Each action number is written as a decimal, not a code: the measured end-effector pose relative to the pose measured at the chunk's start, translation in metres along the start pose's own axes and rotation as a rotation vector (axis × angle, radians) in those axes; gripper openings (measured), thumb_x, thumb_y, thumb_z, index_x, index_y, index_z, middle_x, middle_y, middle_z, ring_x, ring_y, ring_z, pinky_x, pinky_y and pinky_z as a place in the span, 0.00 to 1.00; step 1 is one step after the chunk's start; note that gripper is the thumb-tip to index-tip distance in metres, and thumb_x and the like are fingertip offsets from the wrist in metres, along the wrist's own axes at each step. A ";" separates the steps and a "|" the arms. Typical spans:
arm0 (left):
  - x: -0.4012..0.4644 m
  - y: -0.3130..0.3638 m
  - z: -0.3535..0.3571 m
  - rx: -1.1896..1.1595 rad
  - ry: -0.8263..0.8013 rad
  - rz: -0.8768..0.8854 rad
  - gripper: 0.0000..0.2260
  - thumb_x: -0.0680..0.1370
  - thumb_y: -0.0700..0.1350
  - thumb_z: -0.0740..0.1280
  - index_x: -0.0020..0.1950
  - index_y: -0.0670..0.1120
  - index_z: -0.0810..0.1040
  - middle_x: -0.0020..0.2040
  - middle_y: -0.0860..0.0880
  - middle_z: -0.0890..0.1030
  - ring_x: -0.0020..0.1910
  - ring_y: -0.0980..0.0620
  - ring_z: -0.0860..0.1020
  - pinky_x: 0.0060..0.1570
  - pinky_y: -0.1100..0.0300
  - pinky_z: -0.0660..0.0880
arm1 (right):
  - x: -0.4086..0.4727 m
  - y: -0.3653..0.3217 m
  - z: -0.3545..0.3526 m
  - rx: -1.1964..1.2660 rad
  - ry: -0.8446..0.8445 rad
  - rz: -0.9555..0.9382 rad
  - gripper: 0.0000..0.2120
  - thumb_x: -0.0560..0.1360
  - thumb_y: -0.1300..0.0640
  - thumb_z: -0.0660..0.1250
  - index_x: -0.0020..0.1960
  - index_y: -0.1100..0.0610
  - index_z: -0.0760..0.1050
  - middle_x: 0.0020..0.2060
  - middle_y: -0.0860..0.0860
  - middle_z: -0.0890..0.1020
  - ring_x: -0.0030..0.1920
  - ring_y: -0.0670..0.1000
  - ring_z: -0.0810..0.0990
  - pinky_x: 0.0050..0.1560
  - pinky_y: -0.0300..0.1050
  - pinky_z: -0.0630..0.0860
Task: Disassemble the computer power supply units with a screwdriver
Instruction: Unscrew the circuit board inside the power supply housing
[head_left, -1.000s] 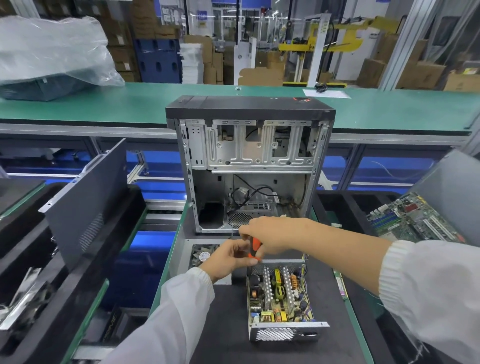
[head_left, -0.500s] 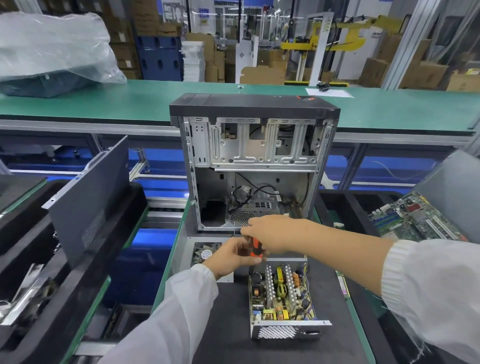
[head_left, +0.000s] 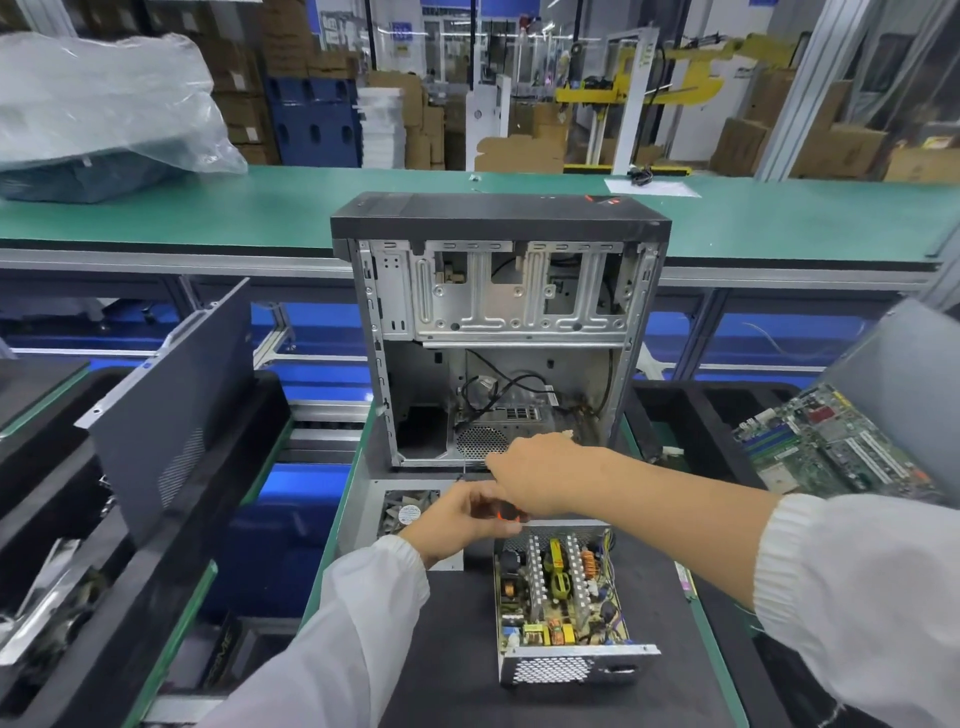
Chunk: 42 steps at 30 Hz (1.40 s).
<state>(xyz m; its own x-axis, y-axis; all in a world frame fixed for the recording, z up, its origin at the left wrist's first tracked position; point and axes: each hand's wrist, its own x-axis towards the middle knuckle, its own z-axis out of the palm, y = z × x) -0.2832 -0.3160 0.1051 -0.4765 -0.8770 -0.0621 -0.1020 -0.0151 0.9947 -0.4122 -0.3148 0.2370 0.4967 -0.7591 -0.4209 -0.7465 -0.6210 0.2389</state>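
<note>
Head view, desk: a black matte mat covers the green-edged desk, and everything for the job sits on it.
Power supply: there it is, the opened silver sheet-metal power supply unit, lid off, near edge of the mat, just below both hands.
Inside it: a crowded circuit board with two ribbed aluminium heat sinks, a yellow transformer, copper-wound coils and dark capacitors; perforated grille on the near wall.
Left hand: the left hand has its fingers curled around the orange-and-black screwdriver handle, right at the unit's far edge.
Right hand: the right hand reaches across over the left, fingers bent down at the same handle; how it holds the tool, I cannot tell.
Shaft: a thin metal shaft pokes up past the knuckles.
Sleeves: white fabric, ribbed cuffs.
Fan: a small grey fan with a round label lies flat beside the left hand.
Computer case: the tall, open steel computer case with a black top panel stands behind the hands, bare drive bays above, loose black cables and a round mesh vent below.
Right bin: a black tray holds a green motherboard.
Left bin: a grey metal side panel with a perforated patch leans on a black tray.
</note>
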 end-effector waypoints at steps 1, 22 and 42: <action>0.000 0.000 0.000 -0.005 0.003 -0.005 0.09 0.75 0.32 0.71 0.54 0.38 0.81 0.48 0.49 0.85 0.51 0.56 0.82 0.54 0.66 0.74 | -0.001 0.001 0.000 -0.009 -0.009 -0.034 0.14 0.79 0.57 0.63 0.64 0.58 0.68 0.56 0.57 0.75 0.47 0.56 0.75 0.38 0.50 0.68; 0.003 -0.010 0.001 -0.047 0.043 0.009 0.10 0.72 0.35 0.74 0.51 0.33 0.80 0.46 0.45 0.85 0.48 0.53 0.82 0.55 0.56 0.76 | -0.009 0.002 0.005 0.012 0.023 -0.150 0.19 0.76 0.61 0.67 0.65 0.55 0.68 0.56 0.53 0.70 0.54 0.55 0.75 0.41 0.48 0.71; -0.001 -0.008 0.003 -0.103 0.046 0.001 0.09 0.73 0.34 0.73 0.51 0.43 0.83 0.50 0.43 0.85 0.53 0.46 0.83 0.56 0.58 0.75 | -0.010 0.005 0.005 0.156 0.018 -0.168 0.21 0.74 0.61 0.69 0.64 0.55 0.67 0.55 0.54 0.69 0.48 0.54 0.71 0.42 0.48 0.67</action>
<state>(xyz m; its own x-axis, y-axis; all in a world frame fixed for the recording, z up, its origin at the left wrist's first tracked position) -0.2848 -0.3133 0.0970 -0.4360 -0.8979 -0.0601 -0.0106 -0.0617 0.9980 -0.4232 -0.3092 0.2385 0.6265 -0.6516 -0.4277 -0.7113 -0.7023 0.0279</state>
